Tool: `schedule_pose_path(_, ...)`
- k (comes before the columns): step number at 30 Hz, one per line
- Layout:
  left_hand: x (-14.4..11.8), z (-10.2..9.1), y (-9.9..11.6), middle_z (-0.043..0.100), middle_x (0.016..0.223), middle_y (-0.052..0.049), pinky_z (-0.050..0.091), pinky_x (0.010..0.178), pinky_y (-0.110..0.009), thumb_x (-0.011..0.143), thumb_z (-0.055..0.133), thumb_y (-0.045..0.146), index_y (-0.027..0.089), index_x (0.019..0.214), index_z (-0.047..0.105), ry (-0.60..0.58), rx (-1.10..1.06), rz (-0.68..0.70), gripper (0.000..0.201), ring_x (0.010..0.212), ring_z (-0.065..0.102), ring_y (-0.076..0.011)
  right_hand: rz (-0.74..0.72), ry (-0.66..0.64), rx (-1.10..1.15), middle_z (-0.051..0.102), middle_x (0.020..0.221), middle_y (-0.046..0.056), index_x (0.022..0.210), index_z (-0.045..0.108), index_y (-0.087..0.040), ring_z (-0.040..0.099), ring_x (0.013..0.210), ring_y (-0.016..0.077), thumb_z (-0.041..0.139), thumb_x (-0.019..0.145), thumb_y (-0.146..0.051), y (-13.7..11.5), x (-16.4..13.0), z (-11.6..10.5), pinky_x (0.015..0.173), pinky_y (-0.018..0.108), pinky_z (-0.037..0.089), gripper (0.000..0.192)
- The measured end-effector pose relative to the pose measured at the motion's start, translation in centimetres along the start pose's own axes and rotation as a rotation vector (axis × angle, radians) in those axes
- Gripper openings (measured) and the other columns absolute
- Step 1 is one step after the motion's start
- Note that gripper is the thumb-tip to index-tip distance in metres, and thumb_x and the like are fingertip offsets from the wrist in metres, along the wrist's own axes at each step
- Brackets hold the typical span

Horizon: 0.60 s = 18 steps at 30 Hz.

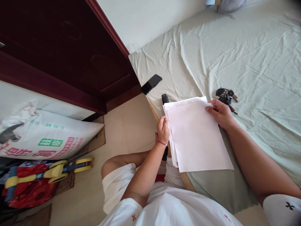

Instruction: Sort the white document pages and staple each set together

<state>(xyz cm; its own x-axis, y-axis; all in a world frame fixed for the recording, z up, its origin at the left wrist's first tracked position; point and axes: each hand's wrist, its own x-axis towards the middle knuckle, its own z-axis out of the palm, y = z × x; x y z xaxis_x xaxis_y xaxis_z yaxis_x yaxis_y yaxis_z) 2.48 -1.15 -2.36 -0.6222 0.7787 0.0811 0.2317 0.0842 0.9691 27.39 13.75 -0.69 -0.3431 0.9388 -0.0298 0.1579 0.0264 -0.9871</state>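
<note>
bed (235, 53) with a creased pale green sheet, spreading beyond and right of the hands; dark red wooden door (58, 47) up-left of them, against a white wall (145, 18); beige tiled floor (127, 125) below-left; even daylight, soft shadows.

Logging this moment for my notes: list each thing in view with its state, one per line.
paper stack: fanned slightly, on the bed edge, held by both hands
left hand: gripping the stack's left edge
right hand: gripping its top corner
phone: lying flat, screen dark
keys: bunched on the sheet
door: shut
</note>
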Motion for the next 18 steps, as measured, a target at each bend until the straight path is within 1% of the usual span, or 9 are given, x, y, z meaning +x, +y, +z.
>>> schedule_pose_path(3,-0.01,0.1,-0.21,0.058,0.08,-0.001,0.046,0.076,-0.029,0.097,0.054,0.071,0.022,0.086,0.061,-0.003,-0.013,0.0,0.051,0.077,0.053,-0.0174,0.007,0.018,-0.008,0.054,0.064,-0.004,0.1,0.064,-0.025,0.045,0.052,0.0136,0.077,0.079,-0.042,-0.04,-0.07,0.08,0.047,0.027,0.03,0.031)
schedule_pose_path(7,-0.07,0.09,-0.44,0.053,0.076,0.0,0.045,0.074,-0.028,0.099,0.052,0.071,0.022,0.084,0.059,-0.023,-0.005,0.029,0.052,0.074,0.049,-0.0161,0.024,0.024,0.005,0.056,0.066,-0.004,0.101,0.063,-0.025,0.045,0.052,0.0133,0.077,0.079,-0.043,-0.15,-0.16,0.25,0.047,0.027,0.031,0.031)
schedule_pose_path(12,-0.13,0.01,-0.48,0.044,0.07,0.002,0.041,0.071,-0.029,0.1,0.051,0.072,0.023,0.079,0.054,-0.035,0.032,0.047,0.054,0.069,0.042,-0.0155,-0.015,0.023,-0.004,0.061,0.073,-0.002,0.097,0.062,-0.024,0.048,0.056,0.0135,0.076,0.08,-0.044,-0.03,-0.13,0.48,0.051,0.028,0.035,0.029)
schedule_pose_path(15,-0.15,0.05,-0.51,0.042,0.07,0.002,0.038,0.069,-0.03,0.099,0.051,0.075,0.024,0.077,0.051,-0.029,0.037,0.035,0.056,0.068,0.04,-0.0157,-0.013,0.013,-0.024,0.06,0.072,-0.002,0.092,0.06,-0.024,0.047,0.056,0.013,0.076,0.08,-0.045,0.03,-0.07,0.56,0.051,0.028,0.035,0.029)
schedule_pose_path(18,-0.2,0.08,-0.47,0.042,0.07,0.002,0.036,0.068,-0.031,0.098,0.05,0.077,0.024,0.076,0.049,-0.035,0.03,0.027,0.057,0.068,0.038,-0.0157,-0.009,0.013,-0.017,0.061,0.072,-0.002,0.092,0.059,-0.024,0.048,0.057,0.0132,0.075,0.082,-0.046,0.03,-0.05,0.59,0.05,0.027,0.036,0.029)
